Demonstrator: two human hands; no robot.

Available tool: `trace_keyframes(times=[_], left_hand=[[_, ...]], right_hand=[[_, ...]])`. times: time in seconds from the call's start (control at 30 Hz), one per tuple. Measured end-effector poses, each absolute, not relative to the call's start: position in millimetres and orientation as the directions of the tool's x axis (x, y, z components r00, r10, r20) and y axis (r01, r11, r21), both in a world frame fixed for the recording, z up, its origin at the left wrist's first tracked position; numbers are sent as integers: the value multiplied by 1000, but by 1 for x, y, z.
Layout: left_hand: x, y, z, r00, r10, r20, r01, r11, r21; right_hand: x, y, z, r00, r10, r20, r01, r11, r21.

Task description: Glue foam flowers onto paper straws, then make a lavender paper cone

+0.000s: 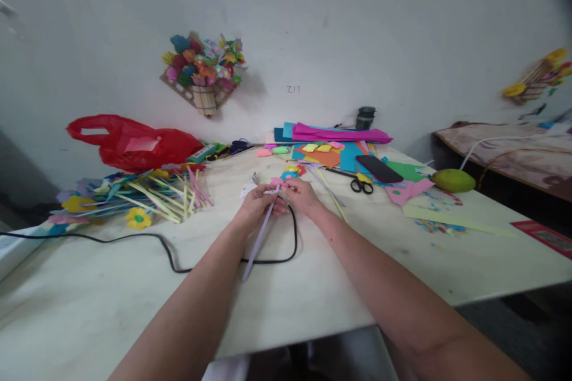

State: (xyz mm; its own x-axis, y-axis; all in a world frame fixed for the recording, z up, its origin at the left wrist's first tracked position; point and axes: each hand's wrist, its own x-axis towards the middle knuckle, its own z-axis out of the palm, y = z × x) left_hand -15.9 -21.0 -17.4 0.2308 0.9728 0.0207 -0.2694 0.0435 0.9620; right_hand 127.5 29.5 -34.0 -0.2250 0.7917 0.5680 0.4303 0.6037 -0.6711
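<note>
Left hand [257, 203] grips the lilac paper stick [257, 244] near its top, over mid-table. Right hand [302, 193] pinches a pink paper piece [277, 181] against it. Likely risks, 2: the stick's free end snagging the black cable [295, 232] beneath, and thin paper buckling under pressure.
</note>
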Motion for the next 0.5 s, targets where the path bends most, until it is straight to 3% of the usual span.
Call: trace_keyframes(times=[0.5], left_hand=[[-14,-21,-16,182,983,37,-230,5,973]], right_hand=[[125,17,-23,-215,882,419,158,455,-876]])
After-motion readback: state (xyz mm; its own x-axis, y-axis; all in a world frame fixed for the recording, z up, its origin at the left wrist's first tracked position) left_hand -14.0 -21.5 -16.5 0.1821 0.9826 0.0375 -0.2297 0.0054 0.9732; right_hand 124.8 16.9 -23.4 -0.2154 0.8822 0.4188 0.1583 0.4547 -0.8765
